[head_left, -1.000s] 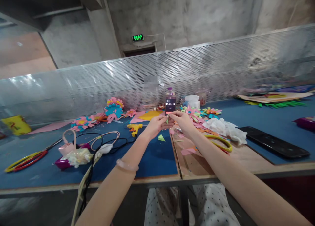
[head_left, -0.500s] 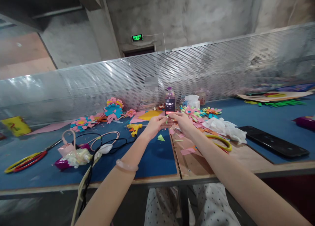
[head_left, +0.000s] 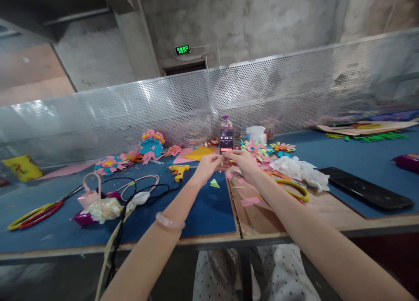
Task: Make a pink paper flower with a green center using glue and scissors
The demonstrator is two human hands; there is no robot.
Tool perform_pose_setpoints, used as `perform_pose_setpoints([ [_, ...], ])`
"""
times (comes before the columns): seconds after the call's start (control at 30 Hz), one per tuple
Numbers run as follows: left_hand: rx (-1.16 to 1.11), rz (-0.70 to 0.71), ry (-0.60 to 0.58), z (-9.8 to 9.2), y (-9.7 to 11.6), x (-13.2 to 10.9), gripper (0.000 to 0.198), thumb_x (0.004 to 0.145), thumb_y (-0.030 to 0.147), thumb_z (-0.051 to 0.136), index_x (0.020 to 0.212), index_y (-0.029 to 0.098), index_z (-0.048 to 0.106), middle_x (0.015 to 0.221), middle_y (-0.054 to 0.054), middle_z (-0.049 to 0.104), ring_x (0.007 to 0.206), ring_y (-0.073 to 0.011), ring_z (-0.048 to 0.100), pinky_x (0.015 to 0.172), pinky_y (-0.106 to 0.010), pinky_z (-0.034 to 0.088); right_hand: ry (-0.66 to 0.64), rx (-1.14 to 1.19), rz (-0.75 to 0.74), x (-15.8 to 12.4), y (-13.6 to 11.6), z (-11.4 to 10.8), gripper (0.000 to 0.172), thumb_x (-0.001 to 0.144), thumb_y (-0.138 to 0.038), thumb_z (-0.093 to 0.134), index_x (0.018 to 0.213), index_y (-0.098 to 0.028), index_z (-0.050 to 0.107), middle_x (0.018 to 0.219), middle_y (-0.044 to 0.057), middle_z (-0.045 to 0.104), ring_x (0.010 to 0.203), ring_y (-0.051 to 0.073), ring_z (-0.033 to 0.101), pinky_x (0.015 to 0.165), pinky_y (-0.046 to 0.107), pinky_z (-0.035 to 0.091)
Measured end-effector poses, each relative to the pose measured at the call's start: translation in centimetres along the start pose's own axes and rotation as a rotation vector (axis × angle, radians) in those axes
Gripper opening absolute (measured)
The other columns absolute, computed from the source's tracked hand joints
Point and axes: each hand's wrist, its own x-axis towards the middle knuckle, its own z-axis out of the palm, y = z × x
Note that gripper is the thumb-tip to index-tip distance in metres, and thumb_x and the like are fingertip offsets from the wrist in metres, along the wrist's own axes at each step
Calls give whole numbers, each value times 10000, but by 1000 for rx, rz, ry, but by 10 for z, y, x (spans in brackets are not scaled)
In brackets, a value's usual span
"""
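Observation:
My left hand (head_left: 209,166) and my right hand (head_left: 242,163) meet above the middle of the table, fingertips pinched together. Between them shows a small piece of light green paper (head_left: 221,162), mostly covered by the fingers. Just below lies another light green paper piece (head_left: 214,184) on the blue mat (head_left: 209,213). Left of my left hand rests a yellow glue gun (head_left: 178,171). Yellow-handled scissors (head_left: 294,189) lie partly behind my right forearm. Straight ahead, a phone with a running timer (head_left: 226,139) leans upright against a bottle (head_left: 225,121).
Paper flowers (head_left: 151,144) stand at the back left, more paper flowers (head_left: 253,148) behind my right hand. Crumpled white tissue (head_left: 299,172) and a black phone (head_left: 366,189) lie on the right. Cables (head_left: 131,205) and red-yellow scissors (head_left: 36,214) occupy the left. A perforated metal panel (head_left: 163,104) borders the back.
Both hands stay together on the green paper, with only slight finger movement. The timer has advanced by one second. The whole view has shifted very slightly.

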Motion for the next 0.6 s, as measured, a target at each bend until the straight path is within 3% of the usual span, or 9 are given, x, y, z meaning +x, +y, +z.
perform_pose_setpoints([
  [0.27, 16, -2, -19, -3, -2, 1, 274, 711, 350, 682, 864, 122, 679, 768, -106, 719, 736, -240, 683, 772, -383, 503, -15, 20, 25, 0, 0, -2, 217, 610, -345, 707, 663, -137, 672, 581, 28, 638, 511, 132, 569, 458, 243, 422],
  [0.6, 5, -22, -73, -2, 1, -2, 291, 742, 353, 656, 888, 102, 671, 826, -126, 716, 747, -228, 683, 787, -373, 501, -44, 13, -14, 9, 10, -9, 253, 576, -377, 748, 647, -143, 684, 598, 30, 660, 537, 134, 569, 518, 262, 448],
])
